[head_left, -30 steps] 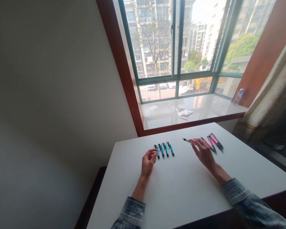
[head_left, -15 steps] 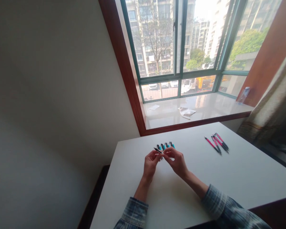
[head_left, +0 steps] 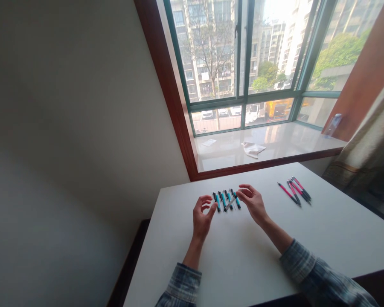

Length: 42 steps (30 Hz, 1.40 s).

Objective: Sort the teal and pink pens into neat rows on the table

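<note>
A row of several blue pens (head_left: pixel 224 199) lies on the white table (head_left: pixel 243 264). My right hand (head_left: pixel 255 203) is just right of the row, thumb and forefinger pinched on the end of a slim pale pen (head_left: pixel 231 202) that slants across the blue ones. My left hand (head_left: pixel 201 216) hovers at the left end of the row. Its fingers are curled and apart, with nothing between them. A small group of pink pens (head_left: pixel 295 191) lies farther right on the table, away from both hands.
Beyond the table is a glossy window sill (head_left: pixel 275 147) with a crumpled white cloth (head_left: pixel 252 149), a slip of paper (head_left: pixel 208 143) and a plastic bottle (head_left: pixel 333 125). A curtain (head_left: pixel 368 153) hangs at the right. A bare wall is on the left.
My right hand carried a pen from beside the pink group leftward. Both hands met on it by the blue pens. Now my left hand has let go and the pen rests across the blue row.
</note>
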Available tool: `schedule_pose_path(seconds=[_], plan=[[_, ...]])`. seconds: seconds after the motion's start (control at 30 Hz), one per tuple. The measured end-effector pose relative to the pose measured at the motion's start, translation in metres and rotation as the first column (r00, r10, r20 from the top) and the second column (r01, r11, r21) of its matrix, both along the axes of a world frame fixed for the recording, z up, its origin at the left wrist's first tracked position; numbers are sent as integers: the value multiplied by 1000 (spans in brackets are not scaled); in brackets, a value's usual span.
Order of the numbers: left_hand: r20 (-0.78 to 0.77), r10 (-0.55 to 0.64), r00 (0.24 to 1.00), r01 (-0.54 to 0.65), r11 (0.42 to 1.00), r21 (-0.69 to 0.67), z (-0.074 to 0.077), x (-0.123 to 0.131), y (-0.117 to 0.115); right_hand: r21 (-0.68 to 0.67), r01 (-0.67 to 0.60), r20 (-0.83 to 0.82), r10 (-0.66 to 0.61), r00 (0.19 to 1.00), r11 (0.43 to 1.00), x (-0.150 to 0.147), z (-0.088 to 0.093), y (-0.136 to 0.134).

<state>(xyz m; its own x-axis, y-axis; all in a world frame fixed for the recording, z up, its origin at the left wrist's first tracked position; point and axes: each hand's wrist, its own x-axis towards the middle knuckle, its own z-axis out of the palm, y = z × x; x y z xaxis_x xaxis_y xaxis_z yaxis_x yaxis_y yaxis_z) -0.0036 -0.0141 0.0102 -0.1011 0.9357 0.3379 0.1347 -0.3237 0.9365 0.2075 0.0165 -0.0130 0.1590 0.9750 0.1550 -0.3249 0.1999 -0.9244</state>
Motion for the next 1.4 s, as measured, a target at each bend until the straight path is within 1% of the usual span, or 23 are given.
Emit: schedule_pose_path(seconds=[0.07, 0.13, 0.23, 0.33, 0.47, 0.57, 0.67, 0.73, 0.83, 0.93, 1.07, 1.17, 1.3, 1.4], plan=[[-145, -43, 988, 50, 998, 40, 1, 4, -4, 7, -46, 39, 45, 998, 999, -3, 2, -3], [-229, -121, 966, 132, 991, 34, 1, 9, -7, -2, -115, 64, 115, 991, 993, -9, 3, -9], [-250, -202, 947, 200, 979, -31, -1, 17, -11, -25, -216, 63, 217, 974, 976, -20, 3, -16], [-250, -203, 947, 190, 979, -75, -2, 20, -12, -35, -244, 90, 247, 965, 969, -24, 2, -18], [-269, -178, 947, 171, 984, -47, -3, 19, -9, 5, -183, 207, 178, 962, 983, -19, 1, -16], [-272, -165, 948, 156, 986, -55, -3, 18, -8, 17, -144, 292, 133, 947, 989, -16, 3, -16], [-269, -165, 949, 151, 986, -72, -4, 18, -8, 38, -97, 382, 75, 921, 995, -15, 6, -17], [-281, -170, 945, 159, 985, -60, -4, 18, -8, 52, -63, 445, 33, 895, 997, -15, 7, -18], [-301, -177, 937, 177, 984, -28, -3, 17, -8, 58, -58, 504, 22, 863, 997, -15, 7, -18], [-276, -206, 939, 199, 979, -54, -3, 17, -8, 88, -80, 510, 25, 860, 993, -15, 7, -19], [-154, -251, 956, 230, 963, -143, -5, 18, -8, 130, -117, 519, 33, 854, 985, -13, 9, -19], [-73, -268, 961, 250, 950, -189, -7, 18, -7, 131, -142, 505, 57, 861, 981, -11, 9, -19], [-33, -256, 966, 244, 947, -208, -10, 17, -5, 114, -205, 459, 131, 879, 972, -7, 9, -17], [-24, -248, 968, 237, 948, -214, -10, 16, -4, 91, -272, 402, 215, 890, 958, -6, 9, -15]])
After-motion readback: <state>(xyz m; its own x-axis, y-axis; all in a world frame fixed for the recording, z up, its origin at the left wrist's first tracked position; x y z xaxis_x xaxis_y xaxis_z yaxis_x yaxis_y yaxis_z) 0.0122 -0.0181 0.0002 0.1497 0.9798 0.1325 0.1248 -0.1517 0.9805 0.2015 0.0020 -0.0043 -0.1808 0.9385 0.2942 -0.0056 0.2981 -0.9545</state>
